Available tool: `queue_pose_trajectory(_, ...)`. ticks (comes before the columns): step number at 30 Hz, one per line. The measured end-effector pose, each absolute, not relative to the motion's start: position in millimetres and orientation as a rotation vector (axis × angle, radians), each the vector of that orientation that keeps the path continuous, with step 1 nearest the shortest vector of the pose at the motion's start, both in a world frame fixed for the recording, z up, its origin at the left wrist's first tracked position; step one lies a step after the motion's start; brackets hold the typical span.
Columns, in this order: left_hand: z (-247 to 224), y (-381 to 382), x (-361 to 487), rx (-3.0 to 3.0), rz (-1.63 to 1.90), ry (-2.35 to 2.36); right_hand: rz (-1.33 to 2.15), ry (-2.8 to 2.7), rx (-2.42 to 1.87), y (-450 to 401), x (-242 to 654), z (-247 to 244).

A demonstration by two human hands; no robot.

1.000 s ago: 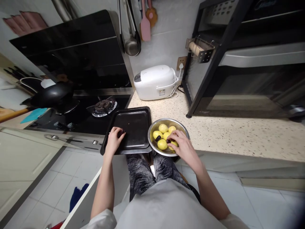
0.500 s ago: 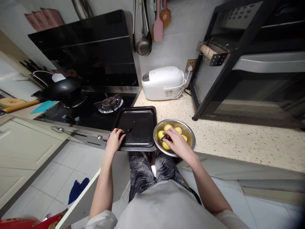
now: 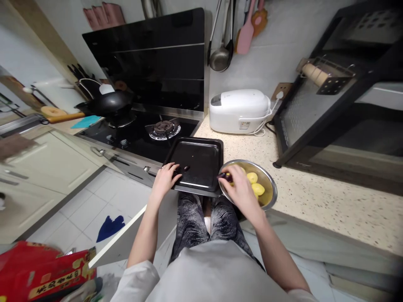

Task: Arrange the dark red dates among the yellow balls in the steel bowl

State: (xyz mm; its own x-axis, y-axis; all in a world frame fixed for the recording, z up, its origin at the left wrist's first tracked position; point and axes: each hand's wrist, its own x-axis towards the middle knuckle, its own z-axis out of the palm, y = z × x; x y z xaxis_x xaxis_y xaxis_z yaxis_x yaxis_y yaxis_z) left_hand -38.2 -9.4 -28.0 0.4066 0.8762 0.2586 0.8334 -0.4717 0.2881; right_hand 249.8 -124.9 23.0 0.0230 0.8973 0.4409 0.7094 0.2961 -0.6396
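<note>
A black baking tray (image 3: 198, 161) lies at the counter edge beside the stove, with a small dark purple item (image 3: 187, 168) on it. At the tray's left front corner is my left hand (image 3: 165, 179), closed around something dark that it mostly hides. My right hand (image 3: 241, 186) is over the left side of a metal bowl (image 3: 273, 199), its fingers closed on a dark purple item (image 3: 223, 176). Several yellow lemon-like pieces (image 3: 258, 189) lie in the bowl, some partly covered by my right hand.
Behind the tray stand a white appliance (image 3: 241, 112) and a gas burner (image 3: 164, 128). A black wok (image 3: 113, 105) sits further left. A dark rack (image 3: 291, 147) rises at right. Below left, a cabinet door (image 3: 126, 241) stands open.
The view has swung left, showing more of the floor and a red bag. My right hand, still holding the dark item, has moved from over the bowl's middle towards its left rim.
</note>
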Motion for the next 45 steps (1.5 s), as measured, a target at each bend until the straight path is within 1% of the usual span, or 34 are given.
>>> queue_pose_trajectory(4,-25.3,-12.1,-40.9,2.508,0.546,1.489,0.486,-1.925,-1.274,-89.5,185.0,11.1)
queue_pose_trajectory(6,-25.7,-12.6,-43.4,2.497,0.549,1.478,0.607,-1.970,-1.301,-66.1,156.5,-4.7)
queue_pose_trajectory(9,-27.8,-13.5,-47.7,2.488,0.557,1.489,0.656,-1.983,-1.313,-36.5,131.4,-26.6)
queue_pose_trajectory(12,-29.0,-15.1,-49.9,2.473,0.585,1.495,0.674,-1.987,-1.316,-22.6,126.6,-38.1)
queue_pose_trajectory(18,-28.0,-16.1,-39.3,2.475,0.637,1.375,0.711,-1.988,-1.286,-25.1,141.6,-42.9)
queue_pose_trajectory(24,-30.6,-10.9,-20.5,2.492,0.512,1.337,0.725,-1.939,-1.219,-49.7,163.1,-30.8)
queue_pose_trajectory(28,-33.4,-6.7,-17.3,2.531,0.438,1.320,0.583,-1.818,-1.167,-98.5,199.0,-1.0)
queue_pose_trajectory(31,-34.1,-4.5,-17.0,2.543,0.430,1.316,0.347,-1.606,-1.323,-135.0,245.9,14.6)
queue_pose_trajectory(34,-33.0,-3.4,-11.9,2.565,0.438,1.303,-0.023,-1.343,-1.610,-157.1,300.1,6.0)
queue_pose_trajectory(36,-31.2,-2.8,-4.8,2.595,0.427,1.286,-0.127,-1.193,-1.783,-165.5,330.4,-11.3)
queue_pose_trajectory(38,-28.8,-2.1,4.0,2.629,0.393,1.284,-0.055,-1.093,-1.885,-171.4,350.5,-30.3)
queue_pose_trajectory(40,-26.4,-1.0,13.0,2.660,0.357,1.288,0.219,-1.043,-1.916,-175.4,360.1,-44.9)
queue_pose_trajectory(43,-24.2,2.5,23.4,2.695,0.323,1.328,0.692,-0.979,-1.828,-177.4,362.3,-53.7)
queue_pose_trajectory(45,-23.9,6.7,27.0,2.680,0.283,1.434,0.864,-0.924,-1.763,-176.4,361.7,-53.7)
